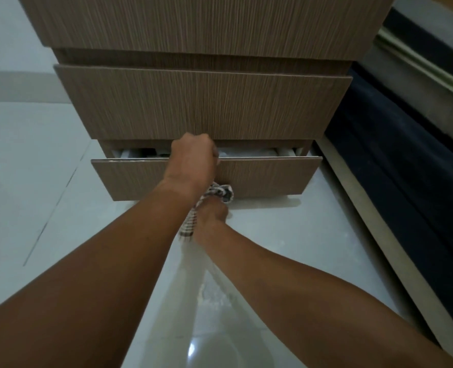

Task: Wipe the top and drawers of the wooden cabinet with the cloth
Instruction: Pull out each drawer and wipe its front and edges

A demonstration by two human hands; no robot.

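Note:
The wooden cabinet (206,22) fills the upper view, with a middle drawer (204,104) and a bottom drawer (267,176) that stands pulled out. My left hand (193,160) grips the top edge of the bottom drawer's front panel, fingers curled over it. Below it, my right hand (210,216) is shut on a checked cloth (220,192), which is pressed against the lower part of that front panel. One end of the cloth hangs down beside my wrist. Inside the open drawer only pale contents show.
A glossy white tiled floor (47,181) lies around the cabinet. To the right runs a dark blue bed side (395,166) with a pale base rail, close to the cabinet's right side. A wall skirting shows at the far left.

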